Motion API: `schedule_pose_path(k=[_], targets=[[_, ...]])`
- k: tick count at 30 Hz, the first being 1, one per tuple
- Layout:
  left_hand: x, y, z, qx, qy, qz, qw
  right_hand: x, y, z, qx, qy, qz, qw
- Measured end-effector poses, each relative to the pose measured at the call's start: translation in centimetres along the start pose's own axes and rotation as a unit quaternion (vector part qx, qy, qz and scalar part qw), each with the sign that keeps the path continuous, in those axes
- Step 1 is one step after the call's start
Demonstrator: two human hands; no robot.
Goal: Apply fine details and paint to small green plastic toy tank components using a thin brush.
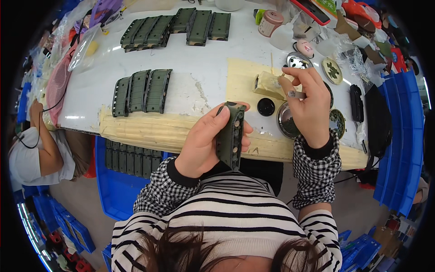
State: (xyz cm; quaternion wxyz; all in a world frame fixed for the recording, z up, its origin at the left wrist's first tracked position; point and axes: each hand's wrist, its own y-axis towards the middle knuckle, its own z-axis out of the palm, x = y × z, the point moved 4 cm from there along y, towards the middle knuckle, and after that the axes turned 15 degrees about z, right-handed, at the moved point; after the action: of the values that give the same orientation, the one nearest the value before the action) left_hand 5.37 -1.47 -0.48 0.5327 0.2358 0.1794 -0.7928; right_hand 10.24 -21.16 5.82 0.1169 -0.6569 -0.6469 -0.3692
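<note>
My left hand (204, 140) is closed around a dark green curved piece (232, 136), tilted upright, with a row of round studs along its narrow side. My right hand (310, 97) hovers above the table at the right, thumb and fingers pinched together. A short, pale, round-ended thing (297, 94) shows between its fingers; its kind is not clear. Just left of these fingers stands a small box wrapped in yellow tape (267, 85), with a thin stick by it. Below the box lies a small round black dish (266, 107).
Similar green pieces lie in a near row (142, 92) and a far group (174, 28). Round metal dishes (286, 120) with small dark green bits surround my right hand. A blue bin (115, 192) of green pieces sits below the table edge. Another person's arm (47, 147) is at left.
</note>
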Motion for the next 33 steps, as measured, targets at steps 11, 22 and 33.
schedule_pose_path(k=[11, 22, 33], targets=[[1.5, -0.3, 0.2, 0.019, -0.127, -0.051, 0.99, 2.5, -3.2, -2.2, -0.03, 0.263, 0.044, 0.963], [1.6, -0.7, 0.4, 0.01, -0.1, -0.059, 0.993, 3.4, -4.9, 1.1, 0.153, 0.48, 0.121, 0.855], [1.6, -0.6, 0.2, 0.034, -0.095, -0.055, 0.993, 3.2, -4.8, 1.1, 0.131, 0.503, 0.132, 0.844]])
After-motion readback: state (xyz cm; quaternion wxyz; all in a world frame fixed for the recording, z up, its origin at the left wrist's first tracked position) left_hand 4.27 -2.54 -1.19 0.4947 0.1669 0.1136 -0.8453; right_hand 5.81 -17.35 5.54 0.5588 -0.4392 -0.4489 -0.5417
